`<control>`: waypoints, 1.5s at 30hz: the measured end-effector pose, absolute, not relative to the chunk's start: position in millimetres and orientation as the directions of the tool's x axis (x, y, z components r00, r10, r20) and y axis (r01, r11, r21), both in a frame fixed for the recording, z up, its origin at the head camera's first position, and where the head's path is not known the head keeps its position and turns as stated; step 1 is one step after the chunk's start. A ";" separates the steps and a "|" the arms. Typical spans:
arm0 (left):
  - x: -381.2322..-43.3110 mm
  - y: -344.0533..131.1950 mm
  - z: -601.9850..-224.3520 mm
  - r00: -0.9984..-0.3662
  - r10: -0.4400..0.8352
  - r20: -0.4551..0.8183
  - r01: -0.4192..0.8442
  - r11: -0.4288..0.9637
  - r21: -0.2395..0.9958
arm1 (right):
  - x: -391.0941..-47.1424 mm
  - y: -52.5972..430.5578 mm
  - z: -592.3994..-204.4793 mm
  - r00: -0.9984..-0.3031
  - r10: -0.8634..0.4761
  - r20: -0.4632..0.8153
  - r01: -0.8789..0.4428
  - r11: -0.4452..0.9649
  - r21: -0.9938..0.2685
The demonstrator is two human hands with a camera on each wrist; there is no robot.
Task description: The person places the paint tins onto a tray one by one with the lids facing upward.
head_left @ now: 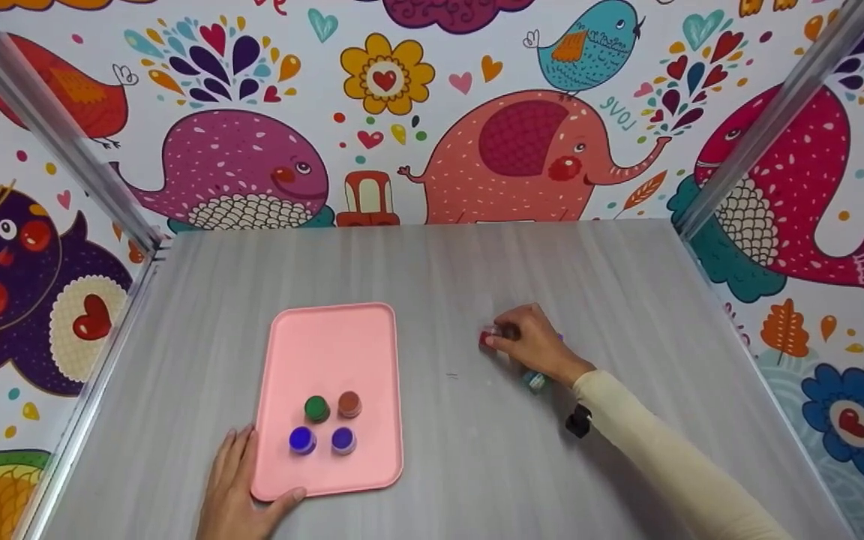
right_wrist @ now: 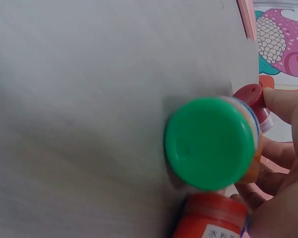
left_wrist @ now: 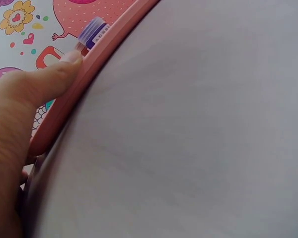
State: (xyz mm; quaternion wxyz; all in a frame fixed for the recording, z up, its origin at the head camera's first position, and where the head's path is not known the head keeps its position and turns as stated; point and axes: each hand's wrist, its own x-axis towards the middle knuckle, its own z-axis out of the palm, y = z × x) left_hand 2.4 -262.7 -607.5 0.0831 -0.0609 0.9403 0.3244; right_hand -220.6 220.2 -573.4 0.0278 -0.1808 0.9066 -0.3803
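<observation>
My right hand [head_left: 533,341] pinches a dark red paint jar [right_wrist: 252,97] between thumb and fingers, low over the table to the right of the tray. Close by it, a green-lidded paint jar [right_wrist: 208,144] and a red paint jar [right_wrist: 211,218] fill the right wrist view; an orange one is partly hidden behind the green lid. At the near left corner of the pink tray [head_left: 334,337], my left hand [head_left: 235,484] holds on, its thumb [left_wrist: 64,69] over the rim and its fingers along the left side.
On the tray's near half stand a green jar [head_left: 316,409], a brown jar [head_left: 349,404] and two blue-purple jars [head_left: 302,440]. The grey table [head_left: 447,450] is bounded by metal posts [head_left: 49,112] and walls printed with cartoon animals.
</observation>
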 end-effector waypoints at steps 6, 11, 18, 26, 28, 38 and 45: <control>4.6 -263.8 -614.2 -0.995 -0.046 -0.085 -0.089 0.778 0.622 | -217.1 214.3 -576.1 -0.912 -0.395 0.107 -0.354 0.632 -0.689; 5.2 -264.3 -616.1 -0.998 -0.037 -0.050 -0.060 0.774 0.630 | -212.4 209.7 -576.2 -0.924 -0.379 0.047 -0.303 0.652 -0.695; 3.0 -262.0 -611.9 -0.976 -0.046 -0.214 -0.168 0.783 0.599 | -209.4 205.6 -576.5 -0.927 -0.372 0.035 -0.292 0.662 -0.691; -0.1 -259.8 -609.6 -0.985 -0.045 -0.166 -0.139 0.774 0.617 | -213.2 194.9 -572.7 -0.923 -0.382 0.050 -0.311 0.662 -0.682; -0.6 -260.0 -609.7 -0.988 -0.045 -0.144 -0.126 0.778 0.616 | -214.6 190.4 -571.8 -0.917 -0.396 0.055 -0.322 0.650 -0.689; 0.5 -262.3 -614.8 -0.998 -0.037 -0.041 -0.054 0.777 0.627 | -220.7 158.1 -566.7 -0.861 -0.496 0.116 -0.437 0.603 -0.667; 2.1 -263.0 -608.5 -0.981 -0.055 -0.187 -0.161 0.769 0.618 | -220.0 134.8 -561.4 -0.822 -0.558 0.113 -0.477 0.567 -0.671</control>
